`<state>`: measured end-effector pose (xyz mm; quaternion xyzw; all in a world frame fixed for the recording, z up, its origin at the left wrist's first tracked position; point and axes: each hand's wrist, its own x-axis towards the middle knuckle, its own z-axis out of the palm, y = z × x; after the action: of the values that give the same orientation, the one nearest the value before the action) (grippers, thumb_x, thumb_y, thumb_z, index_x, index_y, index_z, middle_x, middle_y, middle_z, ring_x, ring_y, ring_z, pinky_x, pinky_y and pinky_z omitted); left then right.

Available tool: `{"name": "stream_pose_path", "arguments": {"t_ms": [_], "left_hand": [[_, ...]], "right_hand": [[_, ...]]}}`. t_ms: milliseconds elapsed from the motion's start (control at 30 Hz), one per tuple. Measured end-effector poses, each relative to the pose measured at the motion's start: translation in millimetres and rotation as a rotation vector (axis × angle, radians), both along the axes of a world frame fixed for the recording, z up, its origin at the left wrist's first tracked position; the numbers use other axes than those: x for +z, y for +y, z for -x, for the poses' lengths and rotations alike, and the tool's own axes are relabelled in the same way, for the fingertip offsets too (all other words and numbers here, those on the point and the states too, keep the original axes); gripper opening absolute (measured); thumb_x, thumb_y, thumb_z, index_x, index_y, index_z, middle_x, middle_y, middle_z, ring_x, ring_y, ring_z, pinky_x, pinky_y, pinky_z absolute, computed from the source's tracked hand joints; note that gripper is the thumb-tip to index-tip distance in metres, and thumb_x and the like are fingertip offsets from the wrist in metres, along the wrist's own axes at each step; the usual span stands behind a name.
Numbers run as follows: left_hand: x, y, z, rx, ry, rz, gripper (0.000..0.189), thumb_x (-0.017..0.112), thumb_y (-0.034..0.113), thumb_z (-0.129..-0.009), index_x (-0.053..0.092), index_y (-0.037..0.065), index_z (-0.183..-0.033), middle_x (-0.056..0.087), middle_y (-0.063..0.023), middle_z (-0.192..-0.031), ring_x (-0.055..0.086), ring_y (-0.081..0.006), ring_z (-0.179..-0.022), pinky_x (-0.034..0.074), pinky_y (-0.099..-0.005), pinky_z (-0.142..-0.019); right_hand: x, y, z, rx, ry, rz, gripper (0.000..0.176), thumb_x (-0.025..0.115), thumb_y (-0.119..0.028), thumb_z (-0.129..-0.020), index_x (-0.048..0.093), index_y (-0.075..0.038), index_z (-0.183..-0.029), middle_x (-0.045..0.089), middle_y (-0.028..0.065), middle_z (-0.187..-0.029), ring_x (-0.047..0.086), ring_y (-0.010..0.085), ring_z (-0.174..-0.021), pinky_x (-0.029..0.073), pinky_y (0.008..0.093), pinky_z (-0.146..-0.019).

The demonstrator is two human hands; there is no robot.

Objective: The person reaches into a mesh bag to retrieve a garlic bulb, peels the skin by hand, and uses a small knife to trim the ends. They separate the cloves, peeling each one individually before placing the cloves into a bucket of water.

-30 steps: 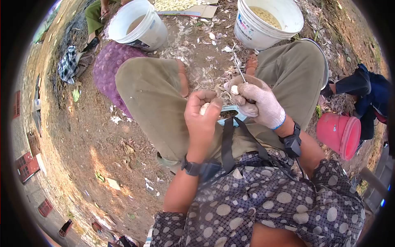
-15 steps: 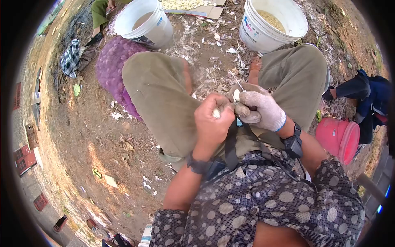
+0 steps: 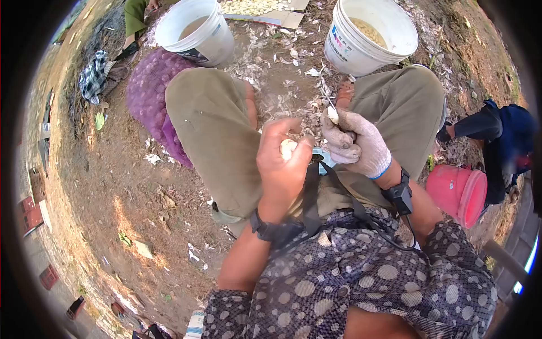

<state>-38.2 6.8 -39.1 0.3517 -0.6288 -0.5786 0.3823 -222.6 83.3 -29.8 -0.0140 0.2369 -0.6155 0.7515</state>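
Your bare left hand (image 3: 279, 164) is curled in front of your chest, thumb and fingers pinching a clove (image 3: 287, 148) of garlic at the middle of the view. The clove looks pale, smooth and plump. It is probably light and firm but slick where bare, so grip it by its broad flanks, not its tapered tip. Your right hand (image 3: 355, 144), in a knitted white glove, is closed at 2 o'clock from the clove. It holds a knife (image 3: 326, 95) whose thin blade points to 11 o'clock, and the thumb presses a second clove (image 3: 333, 115). Papery skins (image 3: 282, 85), likely dry and brittle, litter the dirt between your knees. A white plastic bucket (image 3: 344, 48) of peeled cloves stands at 1 o'clock. A purple mesh sack (image 3: 149, 93) lies at 10 o'clock.
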Motion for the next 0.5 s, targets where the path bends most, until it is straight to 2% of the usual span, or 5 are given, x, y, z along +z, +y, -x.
{"name": "stream_pose_path", "arguments": {"t_ms": [33, 133, 233, 267, 500], "left_hand": [[-1, 1, -1, -0.009, 0.008, -0.042, 0.037, 0.075, -0.001, -0.085, 0.064, 0.001, -0.121, 0.063, -0.0106, -0.108, 0.061, -0.0169, -0.091, 0.051, -0.0311, -0.080], [-1, 0, 4, -0.032, 0.013, 0.132, 0.035, 0.074, -0.001, -0.089, 0.066, 0.000, -0.123, 0.063, -0.0039, -0.107, 0.059, -0.0091, -0.089, 0.050, -0.0251, -0.078], [2, -1, 10, -0.039, 0.018, 0.111, 0.031, 0.077, -0.002, -0.084, 0.069, -0.001, -0.113, 0.065, -0.0123, -0.109, 0.065, -0.0237, -0.093, 0.052, -0.0336, -0.084], [2, -1, 9, -0.040, 0.037, 0.066, 0.022, 0.077, -0.001, -0.083, 0.069, -0.002, -0.103, 0.066, -0.0129, -0.102, 0.065, -0.0236, -0.088, 0.052, -0.0348, -0.079], [6, -1, 6, -0.096, -0.082, 0.167, 0.008, 0.071, 0.001, -0.088, 0.064, -0.003, -0.088, 0.063, -0.0086, -0.084, 0.060, -0.0156, -0.074, 0.050, -0.0318, -0.069]], "right_hand": [[-2, 1, 0, 0.002, 0.004, -0.003, 0.031, 0.043, -0.030, -0.113, 0.058, -0.003, -0.115, 0.050, -0.0014, -0.072, 0.036, 0.0043, -0.045, 0.030, 0.0208, -0.039], [-2, 3, -2, 0.036, 0.094, -0.058, 0.029, 0.046, -0.029, -0.113, 0.059, -0.004, -0.118, 0.052, 0.0003, -0.071, 0.034, 0.0040, -0.045, 0.029, 0.0203, -0.040], [6, 4, -11, 0.103, 0.254, -0.140, 0.024, 0.050, -0.026, -0.112, 0.060, -0.006, -0.119, 0.053, 0.0004, -0.071, 0.034, 0.0037, -0.045, 0.028, 0.0201, -0.040], [10, 4, -14, 0.120, 0.266, -0.141, 0.020, 0.053, -0.024, -0.110, 0.060, -0.008, -0.120, 0.054, 0.0002, -0.071, 0.034, 0.0040, -0.045, 0.027, 0.0200, -0.040], [8, 2, -10, -0.024, 0.244, -0.107, 0.020, 0.053, -0.026, -0.111, 0.059, -0.008, -0.115, 0.052, -0.0007, -0.072, 0.036, 0.0050, -0.047, 0.028, 0.0205, -0.042]]}}
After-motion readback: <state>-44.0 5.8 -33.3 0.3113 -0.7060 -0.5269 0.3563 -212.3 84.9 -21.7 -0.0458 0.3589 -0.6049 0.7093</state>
